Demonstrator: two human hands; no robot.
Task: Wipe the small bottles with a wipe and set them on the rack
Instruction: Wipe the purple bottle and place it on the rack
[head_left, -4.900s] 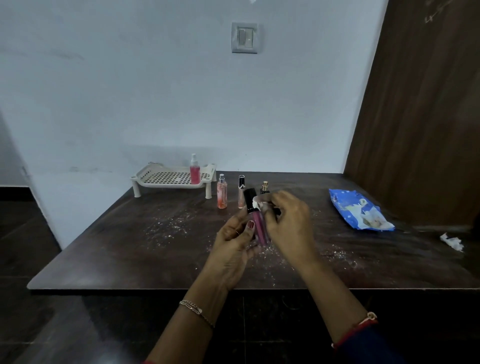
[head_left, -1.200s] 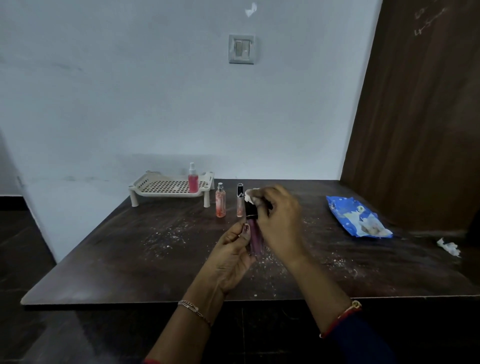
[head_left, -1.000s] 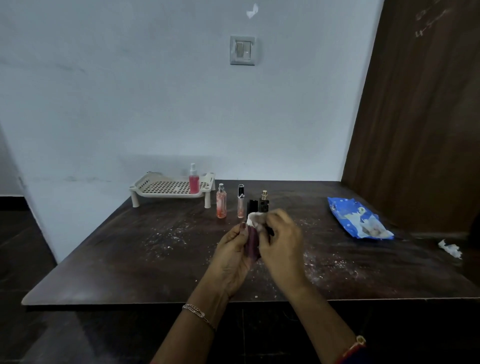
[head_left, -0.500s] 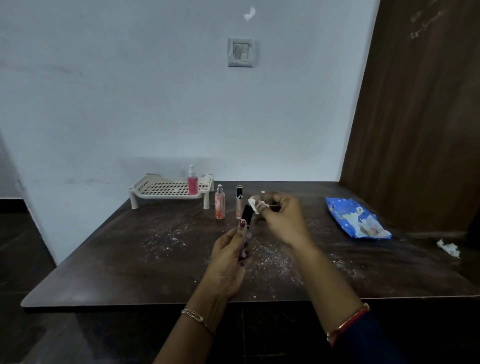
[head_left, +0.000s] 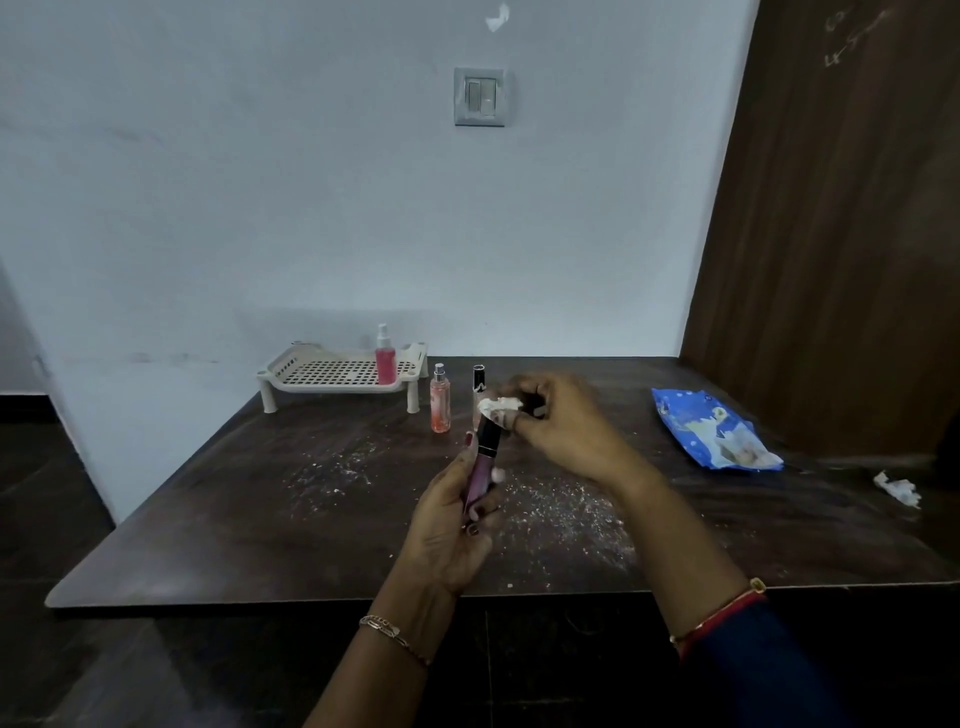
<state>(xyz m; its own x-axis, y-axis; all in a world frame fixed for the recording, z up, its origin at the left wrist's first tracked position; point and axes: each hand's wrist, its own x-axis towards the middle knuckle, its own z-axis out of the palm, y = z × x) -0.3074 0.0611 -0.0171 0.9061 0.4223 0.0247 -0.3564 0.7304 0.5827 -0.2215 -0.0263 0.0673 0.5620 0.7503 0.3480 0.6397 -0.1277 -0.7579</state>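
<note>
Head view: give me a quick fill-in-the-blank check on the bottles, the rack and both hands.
The left hand grips the pink tube while the right hand presses a ____ on its cap.
The rack holds only ____ item, the red bottle.
The peach spray bottle stands on the ____, beside the rack.
The blue pack lies on the person's ____ side.
Missing: wipe; one; table; right.

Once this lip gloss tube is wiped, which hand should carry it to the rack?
Probably the left. The left hand grips the lip gloss tube, and the rack stands back-left, nearer it. The right hand is busy pinching the wipe.
</note>
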